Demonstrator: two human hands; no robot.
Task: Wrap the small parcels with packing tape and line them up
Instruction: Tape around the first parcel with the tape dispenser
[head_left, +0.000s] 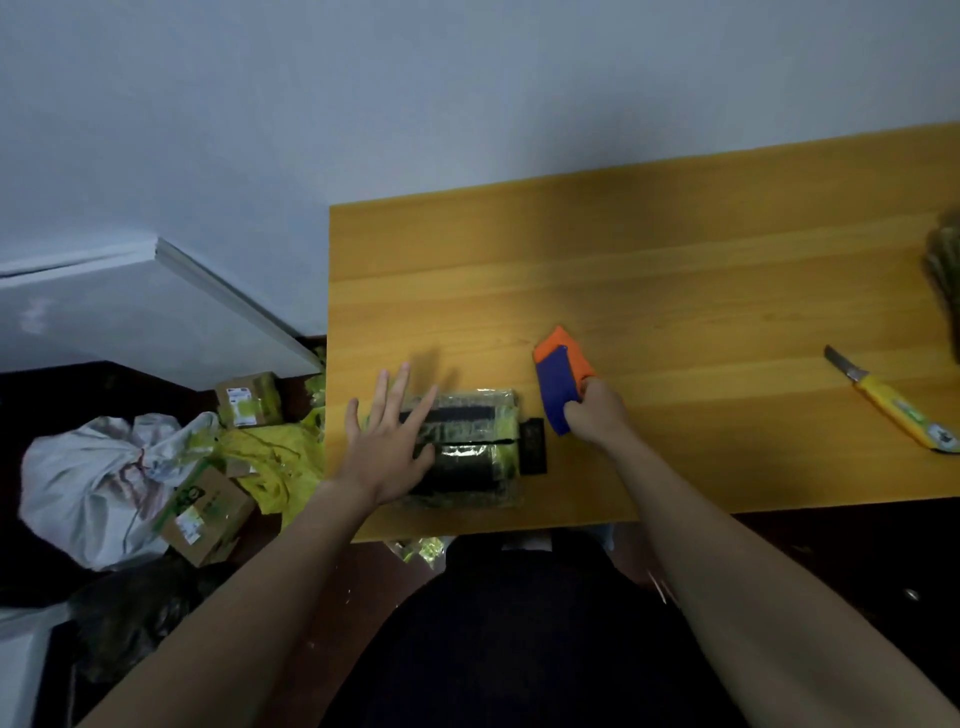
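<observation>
Left hand (387, 447) lay flat, fingers spread, on parcel (467, 447); right hand (597, 413) gripped tape dispenser (558, 387) beside it on counter (675, 270).

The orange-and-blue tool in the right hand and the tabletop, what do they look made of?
Orange-and-blue tape dispenser: probably moulded plastic, going by its flat, saturated colours and matte look. Yellow-brown tabletop: wood or wood-look laminate, with long grain lines and a smooth, faintly shiny finish.

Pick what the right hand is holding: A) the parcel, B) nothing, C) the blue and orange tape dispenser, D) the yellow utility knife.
C: the right hand grips the blue and orange tape dispenser just right of the parcel, while the yellow utility knife lies untouched far to the right on the table.
</observation>
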